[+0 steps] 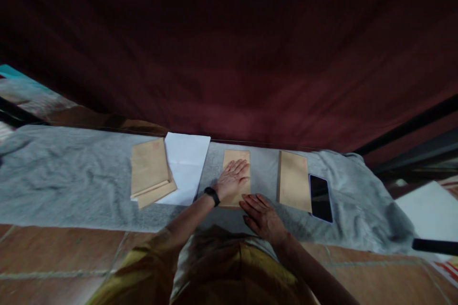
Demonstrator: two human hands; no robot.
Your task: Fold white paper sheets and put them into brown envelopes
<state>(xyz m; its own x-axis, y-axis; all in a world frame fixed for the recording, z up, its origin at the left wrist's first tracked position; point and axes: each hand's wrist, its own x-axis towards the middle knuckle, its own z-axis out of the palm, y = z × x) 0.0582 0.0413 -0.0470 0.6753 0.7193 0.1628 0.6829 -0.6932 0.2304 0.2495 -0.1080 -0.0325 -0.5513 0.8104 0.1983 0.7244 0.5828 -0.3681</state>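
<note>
A brown paper envelope (229, 158) lies upright in front of me on the grey cloth. My left hand (232, 178), with a dark band at the wrist, rests flat on its face, fingers stretched out. At the envelope's lower right corner is my right hand (263, 217), its fingers extended and fingertips at the edge; nothing shows in its grasp. To the left, several brown envelopes (149, 167) sit in a loose overlapping pile, partly over white paper sheets (186, 162). On the right lies a neat stack of brown envelopes (294, 181).
A phone (321, 198) in a pale purple case touches the right stack. The rumpled grey cloth (64, 176) covers a long narrow surface. Behind it hangs a dark red curtain (229, 81). Terracotta tiles (64, 248) run along the near side. A white panel (431, 212) stands far right.
</note>
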